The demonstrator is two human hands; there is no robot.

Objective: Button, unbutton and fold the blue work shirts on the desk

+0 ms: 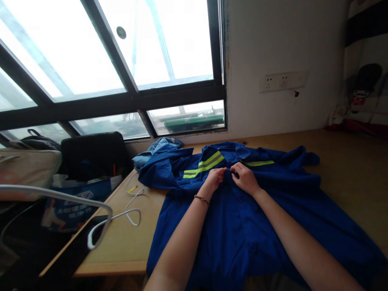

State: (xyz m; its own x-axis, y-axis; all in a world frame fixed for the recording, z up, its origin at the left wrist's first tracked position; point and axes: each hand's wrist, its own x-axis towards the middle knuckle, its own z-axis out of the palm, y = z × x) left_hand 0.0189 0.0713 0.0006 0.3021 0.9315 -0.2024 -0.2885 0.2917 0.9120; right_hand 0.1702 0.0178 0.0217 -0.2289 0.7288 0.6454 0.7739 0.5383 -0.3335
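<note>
A dark blue work jacket (212, 226) with yellow-green and grey reflective stripes lies spread over the table, its collar toward the wall. My left hand (216, 178), with a beaded bracelet on the wrist, pinches the jacket's front edge near the chest stripe. Just beside it, my right hand (244, 178) has its fingers curled on the same front opening. The fingertips of both hands almost meet there. Whatever small part lies between them is too small to make out. Lower down the front, a button shows faintly.
Light blue folded cloth (165, 147) lies at the table's back left. A white cable (133, 210) loops over the wooden table's (121, 246) left edge. Left of it stand a black chair back (93, 155) and bags (72, 202). Wall sockets (283, 82) and a window are behind.
</note>
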